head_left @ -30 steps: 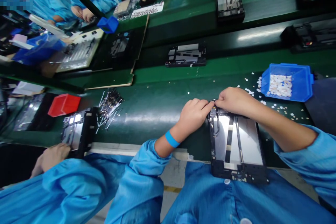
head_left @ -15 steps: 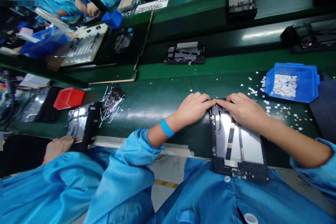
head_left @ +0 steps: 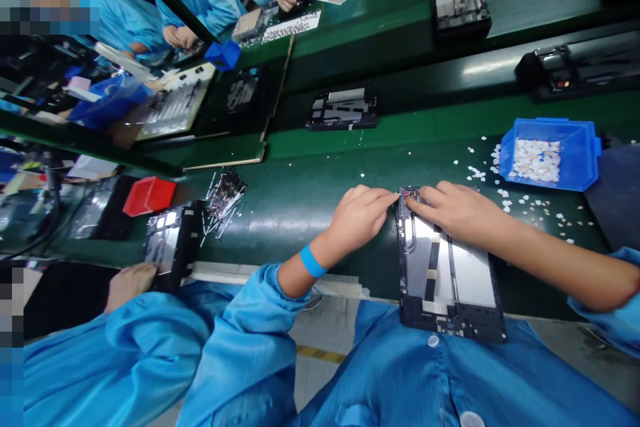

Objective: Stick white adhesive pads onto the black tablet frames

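An opened tablet (head_left: 470,273) with silver plates, dark ribbon strips and a black frame lies in front of me, its near end over the bench edge by my lap. At its top left corner, my left hand (head_left: 361,217) has its thumb and index finger close together, the index tip by the frame's edge. Whether anything small is between them is hidden. My right hand (head_left: 457,210) lies across the tablet's top, index finger stretched out and pressing on the small parts near the corner, other fingers loosely bent by the upper edge.
A blue bin (head_left: 550,153) of small white pieces stands right, with loose pieces scattered beside it. Further left are thin strips (head_left: 224,200), a red bin (head_left: 149,195) and another tablet (head_left: 170,243) under a co-worker's hand (head_left: 131,285). More tablets (head_left: 343,109) lie beyond.
My left hand has drawn slightly left, away from my right fingertip. My right index finger has slid a little down onto the tablet's corner. The view has shifted slightly.
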Tool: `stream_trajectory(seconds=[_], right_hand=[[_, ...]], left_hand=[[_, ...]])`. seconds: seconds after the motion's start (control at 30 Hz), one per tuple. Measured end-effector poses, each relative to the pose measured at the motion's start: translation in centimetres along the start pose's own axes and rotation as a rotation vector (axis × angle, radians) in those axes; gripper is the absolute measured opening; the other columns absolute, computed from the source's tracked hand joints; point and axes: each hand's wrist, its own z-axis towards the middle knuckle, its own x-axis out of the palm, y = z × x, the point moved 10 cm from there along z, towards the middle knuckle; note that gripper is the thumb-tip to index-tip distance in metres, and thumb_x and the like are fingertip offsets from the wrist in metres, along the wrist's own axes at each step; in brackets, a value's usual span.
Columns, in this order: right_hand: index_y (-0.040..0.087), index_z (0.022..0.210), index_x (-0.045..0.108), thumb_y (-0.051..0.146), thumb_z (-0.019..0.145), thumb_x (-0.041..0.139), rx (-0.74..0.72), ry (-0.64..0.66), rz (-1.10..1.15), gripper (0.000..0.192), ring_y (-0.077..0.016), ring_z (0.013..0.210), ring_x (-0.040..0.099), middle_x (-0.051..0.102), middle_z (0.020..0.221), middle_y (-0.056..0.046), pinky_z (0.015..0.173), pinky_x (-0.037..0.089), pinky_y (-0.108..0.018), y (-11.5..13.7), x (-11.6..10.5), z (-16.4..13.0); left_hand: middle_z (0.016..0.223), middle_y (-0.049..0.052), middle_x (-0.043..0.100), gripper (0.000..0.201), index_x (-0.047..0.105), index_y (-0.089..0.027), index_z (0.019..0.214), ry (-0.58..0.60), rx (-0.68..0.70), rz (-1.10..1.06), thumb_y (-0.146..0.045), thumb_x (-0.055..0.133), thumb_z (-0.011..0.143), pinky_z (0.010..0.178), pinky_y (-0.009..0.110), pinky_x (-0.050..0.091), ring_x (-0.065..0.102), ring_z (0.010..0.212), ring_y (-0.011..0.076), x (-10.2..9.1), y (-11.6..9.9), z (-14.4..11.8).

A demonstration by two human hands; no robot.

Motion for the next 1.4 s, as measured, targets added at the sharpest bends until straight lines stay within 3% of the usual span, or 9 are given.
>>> stream_trajectory(seconds=[0.2,0.3,0.43,0.57,0.7,0.87,1.1,1.27,1.4], right_hand=[[0.017,0.14,0.066,0.008,0.097,0.054,0.044,0.006,0.099,0.045,-0.0265,0.093,0.061,0.073,0.118,-0.014,0.069,0.044,-0.037,-0.3,0.0,1.0],[0.019,0.134,0.068,0.009,0.099,0.048,0.2,-0.153,0.341,0.042,-0.0256,0.103,0.066,0.074,0.123,-0.012,0.084,0.053,-0.039,-1.5,-2.8,-2.0],[0.024,0.111,0.073,0.025,0.101,0.056,0.808,-0.562,0.673,0.019,-0.0209,0.092,0.071,0.077,0.101,-0.006,0.082,0.057,-0.037,-5.3,-6.0,-15.6],[0.026,0.09,0.06,0.047,0.085,0.075,1.575,-1.191,0.912,0.027,-0.0102,0.05,0.049,0.056,0.066,0.007,0.049,0.042,-0.024,-6.8,-3.7,-35.3],[0.023,0.089,0.059,0.055,0.065,0.087,1.791,-1.306,1.113,0.049,-0.0073,0.047,0.046,0.06,0.071,0.005,0.04,0.032,-0.019,-8.6,0.2,-42.3],[0.021,0.081,0.06,0.05,0.064,0.089,1.768,-1.236,1.291,0.044,-0.0079,0.05,0.048,0.061,0.07,0.001,0.039,0.031,-0.017,-10.6,2.5,-41.4],[0.02,0.071,0.058,0.042,0.06,0.092,1.774,-1.237,1.313,0.042,-0.0049,0.049,0.042,0.052,0.06,0.005,0.039,0.03,-0.015,-7.8,2.0,-38.9],[0.019,0.081,0.067,0.049,0.072,0.089,1.53,-0.958,1.503,0.038,-0.0086,0.053,0.051,0.064,0.07,0.0,0.047,0.043,-0.022,-4.9,2.0,-25.8],[0.018,0.084,0.07,0.048,0.082,0.081,1.233,-0.646,1.572,0.032,-0.0115,0.057,0.056,0.068,0.072,-0.002,0.051,0.044,-0.024,-3.4,1.8,-13.6]], left_hand=[[0.125,0.011,0.074,0.037,0.067,-0.022,0.138,0.124,0.057,0.183,-0.022,0.05,0.106,0.081,0.037,0.048,0.063,0.1,0.0238,1.4,-1.3,0.3],[0.123,0.013,0.075,0.037,0.068,-0.021,0.136,0.133,0.099,0.235,-0.02,0.05,0.104,0.077,0.038,0.048,0.064,0.096,0.025,1.1,-2.2,0.7],[0.116,0.013,0.077,0.039,0.072,-0.023,0.13,0.052,0.152,0.224,-0.017,0.051,0.099,0.074,0.04,0.051,0.068,0.091,0.028,-0.2,-2.1,1.1],[0.111,0.012,0.079,0.037,0.073,-0.024,0.128,-0.059,0.199,0.161,-0.024,0.051,0.098,0.078,0.044,0.056,0.071,0.091,0.0304,-0.8,-1.4,2.1],[0.11,0.01,0.079,0.035,0.072,-0.025,0.128,-0.135,0.252,0.145,-0.024,0.053,0.098,0.08,0.046,0.058,0.072,0.091,0.0313,-2.2,-3.5,3.2],[0.114,0.009,0.079,0.029,0.071,-0.024,0.123,-0.155,0.299,0.124,-0.022,0.057,0.099,0.083,0.045,0.058,0.073,0.094,0.0305,-3.3,-5.8,3.9],[0.11,0.007,0.08,0.024,0.075,-0.024,0.116,-0.138,0.069,-0.129,-0.026,0.058,0.1,0.089,0.042,0.057,0.074,0.098,0.0274,-3.9,-3.7,3.4],[0.097,0.007,0.078,0.022,0.075,-0.019,0.109,0.031,-0.407,-0.771,-0.027,0.062,0.093,0.075,0.031,0.056,0.071,0.083,0.019,0.0,-3.5,3.1],[0.099,0.007,0.075,0.032,0.07,-0.016,0.111,0.079,-0.54,-1.29,-0.025,0.074,0.081,0.076,0.027,0.053,0.067,0.084,0.0154,3.2,-6.5,3.8]])
